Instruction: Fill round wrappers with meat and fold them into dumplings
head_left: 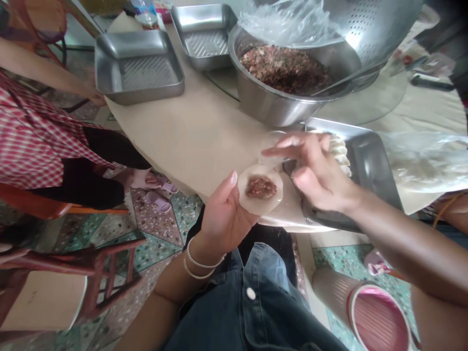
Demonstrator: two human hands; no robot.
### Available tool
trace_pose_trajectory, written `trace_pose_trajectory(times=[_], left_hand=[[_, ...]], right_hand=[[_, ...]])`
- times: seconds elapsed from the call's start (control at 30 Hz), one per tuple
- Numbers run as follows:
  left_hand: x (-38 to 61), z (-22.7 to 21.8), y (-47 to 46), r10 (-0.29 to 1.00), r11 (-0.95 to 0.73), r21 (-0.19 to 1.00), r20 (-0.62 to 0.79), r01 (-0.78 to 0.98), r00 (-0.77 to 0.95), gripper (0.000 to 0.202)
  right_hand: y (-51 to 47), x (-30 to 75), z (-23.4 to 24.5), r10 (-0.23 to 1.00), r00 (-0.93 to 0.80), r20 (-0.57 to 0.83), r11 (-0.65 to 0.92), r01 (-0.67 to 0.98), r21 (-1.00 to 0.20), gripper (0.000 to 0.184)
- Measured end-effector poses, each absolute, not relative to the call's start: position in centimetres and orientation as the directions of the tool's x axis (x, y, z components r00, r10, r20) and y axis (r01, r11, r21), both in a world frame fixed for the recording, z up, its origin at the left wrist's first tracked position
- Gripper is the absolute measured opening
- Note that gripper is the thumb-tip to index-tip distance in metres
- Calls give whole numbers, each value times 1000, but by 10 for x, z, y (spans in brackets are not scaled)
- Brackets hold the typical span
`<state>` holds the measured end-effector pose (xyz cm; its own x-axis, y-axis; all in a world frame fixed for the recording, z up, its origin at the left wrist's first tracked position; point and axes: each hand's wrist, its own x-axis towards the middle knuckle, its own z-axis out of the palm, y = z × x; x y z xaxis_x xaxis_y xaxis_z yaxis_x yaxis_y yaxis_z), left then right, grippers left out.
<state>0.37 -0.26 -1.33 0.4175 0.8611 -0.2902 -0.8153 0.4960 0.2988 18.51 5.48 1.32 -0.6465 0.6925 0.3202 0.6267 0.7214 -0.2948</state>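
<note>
A round dumpling wrapper (244,199) with a mound of meat filling (261,187) lies across the fingers of my left hand (226,214), its thumb along the edge. My right hand (314,170) hovers just right of the wrapper, holding nothing, its fingers apart. The index finger passes over a small clear dish (268,155), which it partly hides. Beneath the right hand and wrist is a metal tray (373,165), with a row of folded dumplings (340,155) along its left side.
Beyond stands a large metal bowl (278,109) of meat filling, with a plastic bag and a colander (380,29) above it. Two metal trays (141,90) (210,61) stand at the back left. Another person's checked shirt (32,141) is at left; a pink-lined bin (380,317) stands below right.
</note>
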Motion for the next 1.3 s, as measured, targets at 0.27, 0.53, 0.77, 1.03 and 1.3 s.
trace_pose_trajectory(times=[0.27,0.53,0.77,1.03,1.3], left_hand=[[-3,-13,-6,907,409,355,-261,-840,332,49],[7,-10,-7,879,477,330,-193,-814,437,55],[9,-6,-7,856,515,341,-167,-786,489,61],[8,-4,-11,841,541,348,-210,-766,499,63],[5,-1,-13,842,540,376,-235,-753,486,61]], right_hand=[[87,190,3,725,-676,128,687,701,-192,78],[29,174,23,545,-741,393,838,475,-268,60],[0,172,4,437,-784,442,899,369,-235,58],[-15,178,-4,381,-751,539,919,369,-136,49],[-21,197,-13,322,-712,625,921,387,-34,38]])
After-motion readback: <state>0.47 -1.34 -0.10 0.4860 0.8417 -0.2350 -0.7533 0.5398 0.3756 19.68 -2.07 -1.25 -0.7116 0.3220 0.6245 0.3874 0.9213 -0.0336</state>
